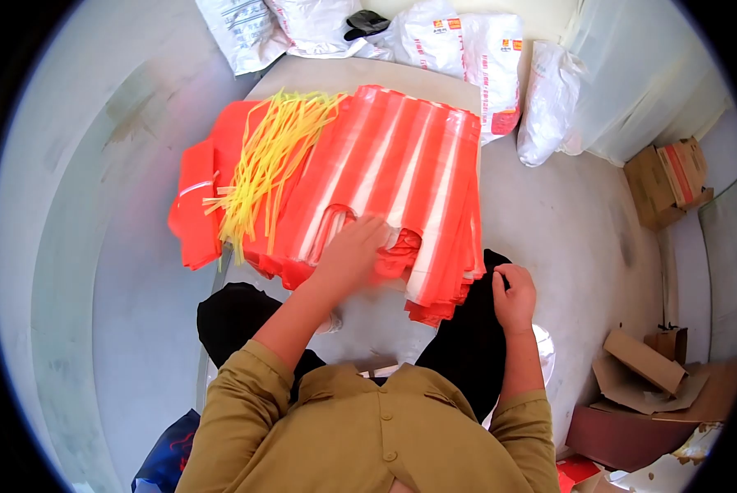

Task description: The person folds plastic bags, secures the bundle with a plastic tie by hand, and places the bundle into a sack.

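Note:
A thick stack of red-and-white striped plastic bags point(401, 164) lies in front of me, with a cut-out at its near edge. My left hand point(354, 251) is over that cut-out, its back towards me and slightly blurred; its fingertips are hard to make out. Crumpled red plastic point(401, 253) bunches just beside it. My right hand point(514, 297) is apart from the stack, beside my right thigh, with fingers curled in and nothing visible in them. A bunch of yellow strips point(274, 160) lies across red plastic left of the stack.
A folded red bundle point(194, 201) with a pale tie lies at the far left. White printed sacks point(490, 70) line the back. Cardboard boxes point(671, 181) stand at the right, and opened cardboard point(644, 374) lies at lower right. A dark blue bag point(168, 450) is at lower left.

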### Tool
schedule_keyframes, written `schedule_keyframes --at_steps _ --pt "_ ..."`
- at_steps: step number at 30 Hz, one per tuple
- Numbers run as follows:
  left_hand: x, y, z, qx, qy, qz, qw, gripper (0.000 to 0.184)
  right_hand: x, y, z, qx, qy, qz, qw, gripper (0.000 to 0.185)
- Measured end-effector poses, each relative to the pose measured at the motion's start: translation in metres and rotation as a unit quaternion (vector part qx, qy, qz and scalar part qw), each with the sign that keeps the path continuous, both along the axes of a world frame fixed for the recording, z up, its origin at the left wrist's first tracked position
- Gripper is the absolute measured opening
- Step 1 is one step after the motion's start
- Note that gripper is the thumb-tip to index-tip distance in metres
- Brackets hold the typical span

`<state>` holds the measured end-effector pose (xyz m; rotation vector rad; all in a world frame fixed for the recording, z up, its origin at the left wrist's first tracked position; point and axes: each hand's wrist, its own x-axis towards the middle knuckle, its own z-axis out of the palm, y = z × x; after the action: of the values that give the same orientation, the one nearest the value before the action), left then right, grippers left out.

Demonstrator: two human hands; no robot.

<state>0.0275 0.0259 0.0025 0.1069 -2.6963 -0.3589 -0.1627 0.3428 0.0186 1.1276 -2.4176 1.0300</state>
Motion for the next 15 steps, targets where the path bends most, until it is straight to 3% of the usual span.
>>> schedule_keyframes --at_steps 8,15 --pt "-0.010 -0.008 0.007 0.030 -0.084 0.044 0.995 0.066 -0.003 0.003 0.005 -0.011 -0.012 0.009 1.000 0.006" --pt "-0.022 -0.022 -0.002 0.073 -0.013 0.030 0.997 0.039 -0.004 0.000 0.005 -0.022 -0.014 0.020 0.999 0.006"
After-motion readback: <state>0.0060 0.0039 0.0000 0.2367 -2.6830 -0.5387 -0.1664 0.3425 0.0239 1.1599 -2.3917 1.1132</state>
